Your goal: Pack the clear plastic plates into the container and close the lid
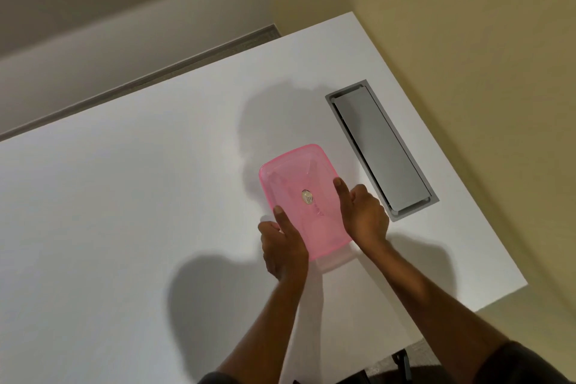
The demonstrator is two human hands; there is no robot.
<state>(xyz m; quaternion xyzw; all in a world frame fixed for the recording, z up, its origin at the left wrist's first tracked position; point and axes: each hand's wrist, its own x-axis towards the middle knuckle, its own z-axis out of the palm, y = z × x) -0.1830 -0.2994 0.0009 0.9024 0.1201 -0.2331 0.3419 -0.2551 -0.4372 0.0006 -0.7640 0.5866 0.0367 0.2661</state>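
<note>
Lid [304, 193] first: the pink translucent cover already sits on top of the container [332, 262], whose pale, clear wall shows only as a sliver below the lid's near edge. The pair rests on the white table [124, 212], a little right of centre and just beside the grey cable hatch [381, 150] set into the tabletop.

Through the pink plastic you can make out faint curved outlines that may be the plates, but they are too washed out to count or confirm. No loose plates lie anywhere on the table, so by my reading the packing part is done and you are in the closing step.

Your left hand [282, 246] clasps the near left edge of the lid, thumb laid flat on top and fingers wrapped down over the side. Your right hand [364, 215] mirrors it on the right edge, thumb pressing on top and fingers curled around the rim. Both hands are gripping lid and container together, not resting loose.

What remains, as far as I can judge, is seating the rim all the way round. The far end of the lid has no hand on it, and you cannot tell from here whether it has snapped down there. Press along that far edge and the corners before letting go.
</note>
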